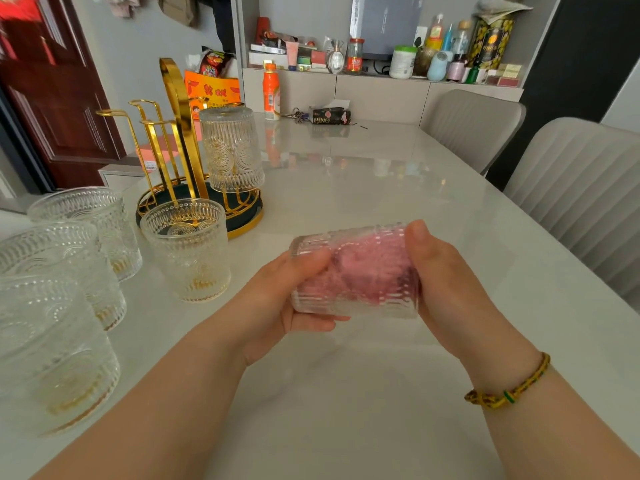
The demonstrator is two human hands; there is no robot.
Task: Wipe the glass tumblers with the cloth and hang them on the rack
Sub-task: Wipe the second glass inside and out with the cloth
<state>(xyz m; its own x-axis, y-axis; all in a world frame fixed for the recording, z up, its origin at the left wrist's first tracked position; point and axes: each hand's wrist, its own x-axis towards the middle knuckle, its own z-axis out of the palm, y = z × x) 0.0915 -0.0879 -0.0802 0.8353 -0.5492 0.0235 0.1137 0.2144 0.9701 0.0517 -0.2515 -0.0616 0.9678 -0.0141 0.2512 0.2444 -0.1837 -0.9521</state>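
Room: we face a grey wall unit with a shelf of bottles and jars (381, 57); a dark red door (52, 98) is at the left and two pale ribbed chairs (478, 129) are along the right.
Table: the long glossy off-white table (381, 188) carries everything, and we work just above its near stretch.
Rack: the gold wire rack on a dark round base (183, 140) stands far left with most of its pegs free.
Waiting glasses: four upright embossed tumblers (188, 251) cluster at the left, near the rack. We judge them queued for wiping.
Hung glass: one inverted embossed tumbler (232, 150) sits mouth-down on a peg, probably finished.
Held glass: the ribbed clear glass tumbler (356, 299) lies sideways in the air, mouth to the right, so the cloth can enter.
Left hand: our left hand (277, 299) curls round the base end — steadying it.
Right hand: our right hand (446, 285) has its thumb over the rim. Its fingers go inside, blurred by the ribbing, likely pressing the cloth.
Cloth: the pink cloth (367, 261) is bunched inside the held glass.
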